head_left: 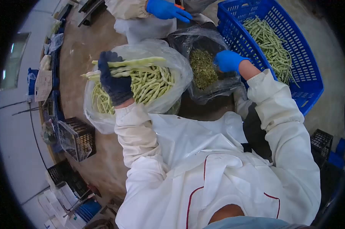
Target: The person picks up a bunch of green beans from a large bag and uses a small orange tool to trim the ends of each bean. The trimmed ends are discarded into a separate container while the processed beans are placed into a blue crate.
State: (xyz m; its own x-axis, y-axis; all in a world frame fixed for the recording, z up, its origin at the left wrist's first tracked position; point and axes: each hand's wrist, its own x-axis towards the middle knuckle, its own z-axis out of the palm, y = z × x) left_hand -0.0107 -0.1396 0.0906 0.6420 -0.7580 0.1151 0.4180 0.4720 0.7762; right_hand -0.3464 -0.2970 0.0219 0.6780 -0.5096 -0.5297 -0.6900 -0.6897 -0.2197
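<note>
My left hand [115,78], in a dark knit glove, is closed around a few long pale green beans [145,62], which stick out on both sides of it. It is above a clear plastic bag [182,61] heaped with more green beans [153,84]. My right hand [229,61], in a blue glove, is at the right edge of a dark-lined container [214,95] with chopped green trimmings [203,70] inside. Its fingers look curled together; whatever may be in them is hidden.
A blue crate [306,76] holding green beans [270,49] stands at the upper right. Across from me is another person's blue-gloved hand [166,9]. Black crates [79,137] stand on the floor at left, with more crates [320,143] at right.
</note>
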